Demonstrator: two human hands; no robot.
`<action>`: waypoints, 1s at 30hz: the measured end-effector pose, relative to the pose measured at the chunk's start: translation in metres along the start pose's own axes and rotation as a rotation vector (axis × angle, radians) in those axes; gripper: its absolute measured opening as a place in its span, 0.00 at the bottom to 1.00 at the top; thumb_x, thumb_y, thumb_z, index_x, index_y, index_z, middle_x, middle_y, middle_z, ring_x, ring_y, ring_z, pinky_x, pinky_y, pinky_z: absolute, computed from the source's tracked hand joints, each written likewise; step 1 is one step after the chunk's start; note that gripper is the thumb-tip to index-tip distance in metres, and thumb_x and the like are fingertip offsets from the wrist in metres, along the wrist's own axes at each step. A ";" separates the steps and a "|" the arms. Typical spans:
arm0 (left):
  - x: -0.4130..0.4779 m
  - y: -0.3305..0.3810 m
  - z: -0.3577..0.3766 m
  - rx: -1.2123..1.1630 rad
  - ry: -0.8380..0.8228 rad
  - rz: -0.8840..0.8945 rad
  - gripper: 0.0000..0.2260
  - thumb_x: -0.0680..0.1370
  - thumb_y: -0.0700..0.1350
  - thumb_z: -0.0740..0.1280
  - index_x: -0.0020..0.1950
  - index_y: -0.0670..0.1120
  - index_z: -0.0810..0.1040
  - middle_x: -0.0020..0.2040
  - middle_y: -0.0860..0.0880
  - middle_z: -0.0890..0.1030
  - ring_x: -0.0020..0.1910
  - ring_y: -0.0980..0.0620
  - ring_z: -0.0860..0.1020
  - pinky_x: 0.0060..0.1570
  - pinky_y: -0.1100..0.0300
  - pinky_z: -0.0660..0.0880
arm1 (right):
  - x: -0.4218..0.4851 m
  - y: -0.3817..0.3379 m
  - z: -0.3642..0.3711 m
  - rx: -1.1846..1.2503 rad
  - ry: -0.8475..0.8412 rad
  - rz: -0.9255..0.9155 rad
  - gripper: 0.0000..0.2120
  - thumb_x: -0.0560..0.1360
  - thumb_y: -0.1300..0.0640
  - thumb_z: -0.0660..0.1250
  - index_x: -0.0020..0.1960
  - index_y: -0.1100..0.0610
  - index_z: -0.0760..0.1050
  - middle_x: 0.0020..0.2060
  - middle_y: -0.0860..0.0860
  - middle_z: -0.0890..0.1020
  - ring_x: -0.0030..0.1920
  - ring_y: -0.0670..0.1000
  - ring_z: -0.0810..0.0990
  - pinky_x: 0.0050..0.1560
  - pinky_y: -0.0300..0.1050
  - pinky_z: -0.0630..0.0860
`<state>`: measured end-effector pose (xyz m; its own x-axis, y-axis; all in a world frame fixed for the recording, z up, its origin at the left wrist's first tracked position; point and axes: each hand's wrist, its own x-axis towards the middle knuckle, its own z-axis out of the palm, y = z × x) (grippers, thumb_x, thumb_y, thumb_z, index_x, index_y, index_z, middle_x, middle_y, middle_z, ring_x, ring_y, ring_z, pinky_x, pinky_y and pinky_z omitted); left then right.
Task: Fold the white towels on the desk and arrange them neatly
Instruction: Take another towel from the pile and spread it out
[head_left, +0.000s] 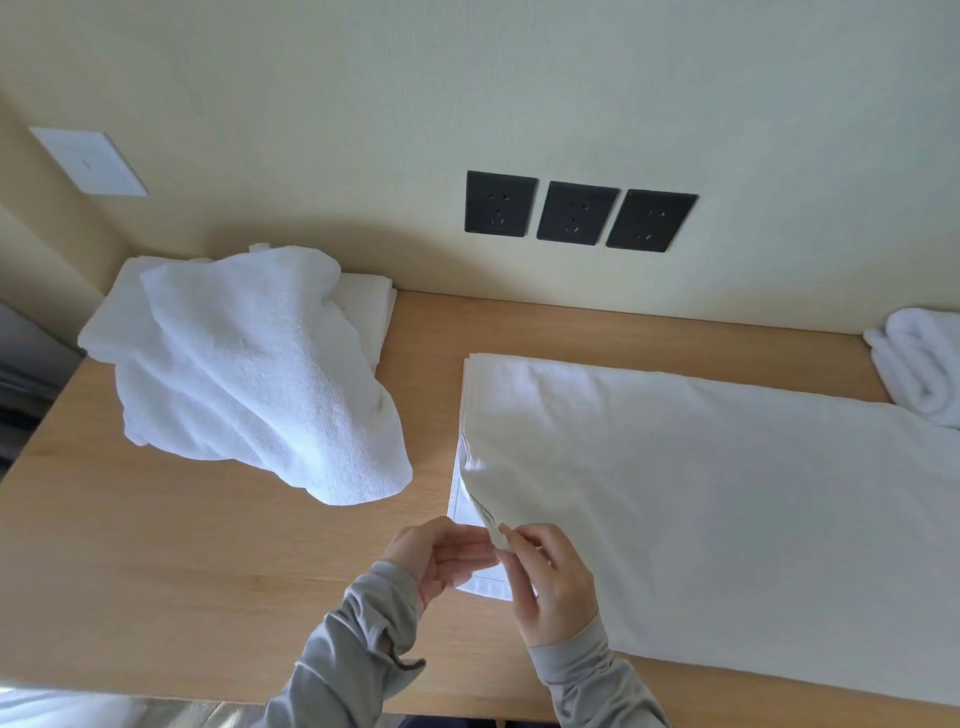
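A large white towel (701, 493) lies folded flat across the right half of the wooden desk (182, 571). Its near left corner is lifted, showing the layer beneath. My right hand (550, 577) pinches that corner between thumb and fingers. My left hand (436, 556) holds the same corner from the left, fingers curled around the edge. A crumpled white towel (260, 374) is heaped at the back left, draped over a flat folded towel (369, 306). A rolled white towel (919, 364) sits at the far right against the wall.
Three black wall sockets (576, 210) are set in the wall above the desk's back edge. A white wall plate (91, 161) is on the left wall. The desk's front edge runs along the bottom of the view.
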<state>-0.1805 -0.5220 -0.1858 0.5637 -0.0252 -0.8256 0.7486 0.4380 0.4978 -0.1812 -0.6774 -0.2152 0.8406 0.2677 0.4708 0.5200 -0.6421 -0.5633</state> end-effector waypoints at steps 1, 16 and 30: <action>0.006 -0.003 -0.002 0.155 0.102 0.033 0.13 0.77 0.38 0.60 0.43 0.38 0.84 0.42 0.42 0.85 0.40 0.49 0.83 0.41 0.59 0.73 | 0.006 0.000 -0.002 0.047 0.016 0.096 0.08 0.74 0.61 0.64 0.41 0.63 0.81 0.35 0.53 0.78 0.35 0.46 0.75 0.35 0.40 0.74; 0.014 -0.025 0.010 0.358 0.126 0.376 0.11 0.69 0.38 0.73 0.29 0.45 0.76 0.27 0.50 0.78 0.33 0.49 0.76 0.39 0.56 0.75 | 0.021 0.003 -0.005 -0.058 0.100 -0.003 0.19 0.78 0.56 0.57 0.42 0.64 0.83 0.34 0.55 0.80 0.35 0.53 0.78 0.35 0.43 0.76; -0.005 -0.023 0.029 0.411 0.104 0.544 0.04 0.60 0.50 0.68 0.26 0.51 0.76 0.29 0.48 0.75 0.34 0.50 0.71 0.42 0.54 0.71 | 0.012 -0.008 -0.006 0.092 0.093 0.080 0.19 0.79 0.54 0.57 0.44 0.64 0.82 0.36 0.54 0.80 0.39 0.48 0.76 0.38 0.40 0.75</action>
<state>-0.1901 -0.5578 -0.1857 0.8755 0.1974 -0.4411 0.4522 -0.0125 0.8918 -0.1763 -0.6735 -0.2017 0.8645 0.1482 0.4803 0.4673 -0.5891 -0.6592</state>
